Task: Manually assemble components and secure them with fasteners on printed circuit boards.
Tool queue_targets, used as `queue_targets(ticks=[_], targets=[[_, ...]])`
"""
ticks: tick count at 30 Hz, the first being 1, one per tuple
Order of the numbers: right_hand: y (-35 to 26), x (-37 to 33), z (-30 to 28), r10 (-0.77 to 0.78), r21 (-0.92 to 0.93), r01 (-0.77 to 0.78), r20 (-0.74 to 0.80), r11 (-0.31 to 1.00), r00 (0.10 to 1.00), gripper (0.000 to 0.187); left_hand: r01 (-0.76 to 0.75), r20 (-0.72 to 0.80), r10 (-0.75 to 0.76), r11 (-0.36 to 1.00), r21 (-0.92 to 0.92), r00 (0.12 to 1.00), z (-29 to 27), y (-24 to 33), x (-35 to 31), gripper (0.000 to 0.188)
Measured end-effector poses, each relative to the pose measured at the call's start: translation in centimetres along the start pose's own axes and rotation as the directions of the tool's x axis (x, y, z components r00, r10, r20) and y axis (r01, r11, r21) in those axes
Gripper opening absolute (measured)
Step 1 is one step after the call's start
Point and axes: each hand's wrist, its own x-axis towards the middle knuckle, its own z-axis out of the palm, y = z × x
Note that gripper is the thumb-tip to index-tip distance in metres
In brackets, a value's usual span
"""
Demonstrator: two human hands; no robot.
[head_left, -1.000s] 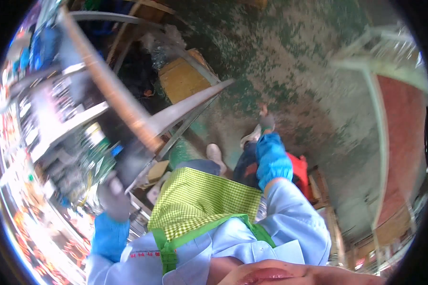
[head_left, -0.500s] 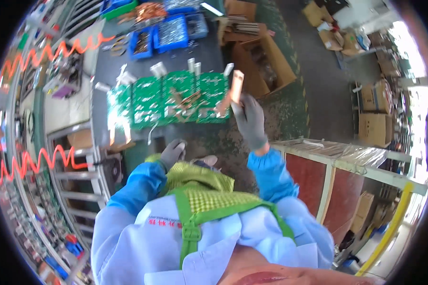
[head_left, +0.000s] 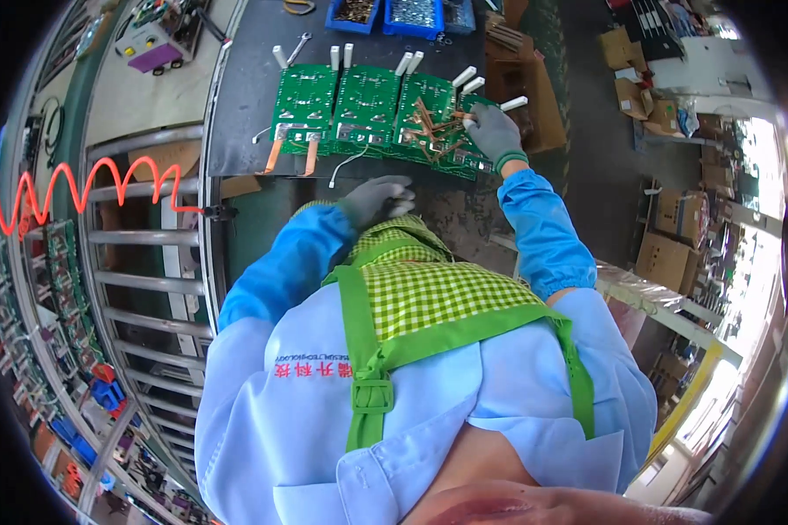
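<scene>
A row of several green circuit boards [head_left: 365, 109] lies along the near edge of the dark table, with white blocks along its far side. My right hand [head_left: 496, 136], in a grey glove, is over the right end of the row, its fingers closed on a copper strip [head_left: 461, 115]. Just left of it, loose copper strips [head_left: 427, 124] lie heaped on a board. Two more copper strips [head_left: 312, 157] jut from the leftmost board toward me. My left hand [head_left: 378, 199], also gloved, hovers before the table edge, fingers apart and slightly blurred, near a thin white cable [head_left: 348, 164].
Blue bins [head_left: 413, 17] of small metal parts stand at the table's far side, near a wrench [head_left: 299, 48]. An orange coiled hose [head_left: 105, 184] crosses the metal rack on the left. Cardboard boxes [head_left: 543, 105] sit right of the table.
My view has turned, so the boards appear higher up. My right hand has brought the copper strip from beside the row down onto its right end. My left hand's fingers have spread.
</scene>
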Motion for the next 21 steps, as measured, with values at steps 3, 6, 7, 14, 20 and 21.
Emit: queue_targets(ticks=[3,6,7,14,20,21], targets=[[-1.6,-0.7,-1.2,0.105,-0.097,-0.108,-0.036,0.989,0.994,0.045,-0.019,-0.102,0.016,0.999,-0.029,0.995,3.2,0.9,2.4,0.034],[-2.3,-2.3,-2.8,-0.118,-0.214,0.064,-0.246,0.975,0.962,0.044,-0.019,-0.147,0.032,0.996,0.089,0.989,4.1,1.1,4.4,0.028],[-2.7,-2.4,-3.3,-0.062,-0.163,0.039,-0.143,0.986,0.988,0.046,-0.023,-0.146,0.04,0.993,0.113,0.988,3.8,1.5,4.7,0.025],[2.7,-2.7,-1.5,-0.103,-0.045,0.096,-0.214,0.994,0.971,0.049,-0.244,-0.315,0.262,0.965,0.096,0.912,6.5,1.4,6.7,0.025],[0.4,-3.1,-0.3,-0.54,0.064,0.577,-0.281,0.814,0.793,0.033,-0.184,-0.482,0.304,0.942,0.281,0.822,7.6,1.6,6.8,0.03],[0.1,-3.0,0.1,-0.583,0.064,0.611,-0.236,0.789,0.778,0.029,-0.215,-0.468,0.332,0.934,0.287,0.819,7.4,1.3,7.0,0.03]])
